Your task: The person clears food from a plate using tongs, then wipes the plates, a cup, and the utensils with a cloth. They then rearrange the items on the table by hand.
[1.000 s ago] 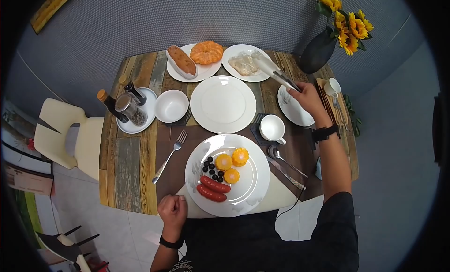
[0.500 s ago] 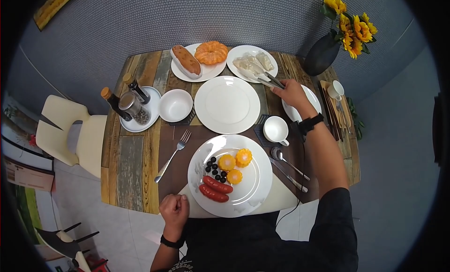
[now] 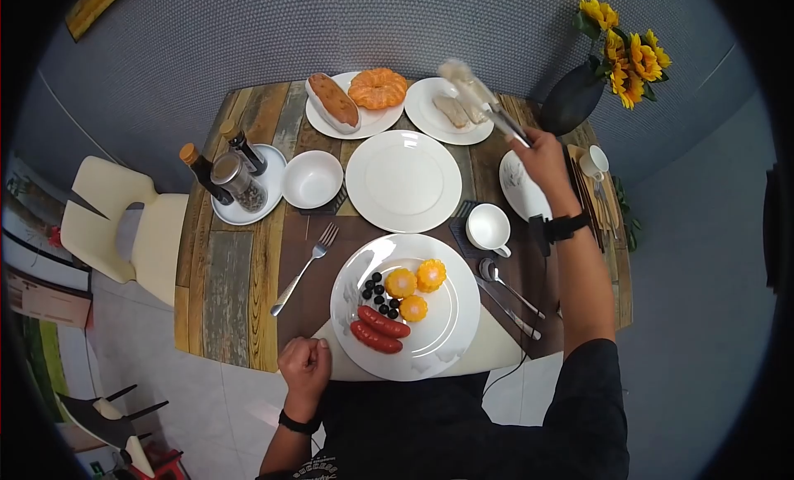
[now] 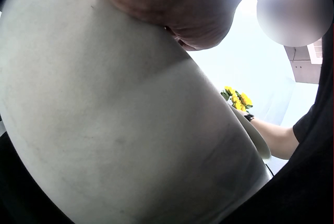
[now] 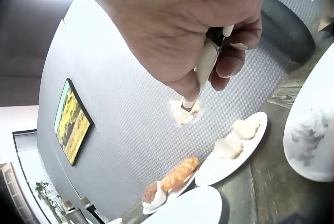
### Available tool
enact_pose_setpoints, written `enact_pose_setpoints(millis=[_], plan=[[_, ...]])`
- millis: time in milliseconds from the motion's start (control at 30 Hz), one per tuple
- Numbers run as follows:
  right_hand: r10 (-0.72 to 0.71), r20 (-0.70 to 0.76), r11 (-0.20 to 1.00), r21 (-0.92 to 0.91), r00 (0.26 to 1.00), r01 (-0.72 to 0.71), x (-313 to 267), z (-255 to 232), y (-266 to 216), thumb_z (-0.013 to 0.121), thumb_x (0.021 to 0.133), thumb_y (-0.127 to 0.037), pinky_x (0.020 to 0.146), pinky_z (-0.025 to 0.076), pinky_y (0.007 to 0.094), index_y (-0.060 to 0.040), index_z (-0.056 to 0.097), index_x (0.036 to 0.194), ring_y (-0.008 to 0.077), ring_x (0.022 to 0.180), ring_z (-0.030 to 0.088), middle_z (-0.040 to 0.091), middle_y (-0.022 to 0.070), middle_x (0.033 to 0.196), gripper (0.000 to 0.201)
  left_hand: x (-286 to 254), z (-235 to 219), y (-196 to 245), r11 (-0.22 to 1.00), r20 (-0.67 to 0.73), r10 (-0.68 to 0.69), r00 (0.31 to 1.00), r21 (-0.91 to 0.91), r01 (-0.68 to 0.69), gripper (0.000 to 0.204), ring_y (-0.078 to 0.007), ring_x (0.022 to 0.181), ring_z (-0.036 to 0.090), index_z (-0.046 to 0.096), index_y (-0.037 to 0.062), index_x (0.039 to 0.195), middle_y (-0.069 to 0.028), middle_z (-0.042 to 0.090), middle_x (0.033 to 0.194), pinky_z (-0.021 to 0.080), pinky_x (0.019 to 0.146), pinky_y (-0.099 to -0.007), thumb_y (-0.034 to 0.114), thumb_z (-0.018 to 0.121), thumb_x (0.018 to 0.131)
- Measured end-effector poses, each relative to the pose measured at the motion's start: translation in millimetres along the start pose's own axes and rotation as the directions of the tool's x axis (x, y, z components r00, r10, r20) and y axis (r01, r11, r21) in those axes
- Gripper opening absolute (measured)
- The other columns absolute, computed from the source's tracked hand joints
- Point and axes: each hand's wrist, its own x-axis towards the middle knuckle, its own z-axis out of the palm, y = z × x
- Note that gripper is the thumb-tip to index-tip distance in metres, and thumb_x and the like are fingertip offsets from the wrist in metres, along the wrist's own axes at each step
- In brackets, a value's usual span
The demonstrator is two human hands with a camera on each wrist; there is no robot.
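My right hand (image 3: pixel 546 165) grips metal tongs (image 3: pixel 503 116), raised over the back right plate (image 3: pixel 419 116). At the tongs' tips is a pale, soft-looking food piece (image 5: pixel 181 114), seen against the wall in the right wrist view. Two similar pale pieces (image 3: pixel 451 112) lie on that plate. My left hand (image 3: pixel 304 366) rests at the front table edge, fingers curled in and nothing seen in it. In front of me is a large plate (image 3: pixel 451 339) bearing two sausages (image 3: pixel 379 339), yellow corn slices (image 3: pixel 401 283) and several small black fruits (image 3: pixel 381 302).
A bare white plate (image 3: pixel 404 182) sits mid-table. Around it are a white bowl (image 3: pixel 312 179), a cup (image 3: pixel 488 226), a bread plate (image 3: pixel 318 124) and a seasoning tray (image 3: pixel 246 218). A dark vase (image 3: pixel 571 99) with sunflowers stands at the back right, beyond a patterned plate (image 3: pixel 519 186).
My right hand lowered the tongs to the back right plate, then lifted them up and to the right with a pale piece at the tips. My left hand has stayed put.
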Motion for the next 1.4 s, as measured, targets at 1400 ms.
enact_pose_setpoints(millis=[1400], plan=[[0.033,0.191,0.999,-0.023,0.981,-0.030,-11.4,30.7,-18.5,0.073,0.088,-0.035,0.074,0.054,0.0447,-0.0054,0.077,0.106,0.0357,0.078,0.072,0.073,0.0191,0.082,0.035,-0.2,-0.3,-1.6,1.000,0.004,0.018,1.000,-0.013,-0.018,0.021,-0.0226,0.050,0.048,0.057,0.0037,0.069,-0.0066,0.047,0.058,0.036,0.049,-0.0364,0.001,0.072,0.083]])
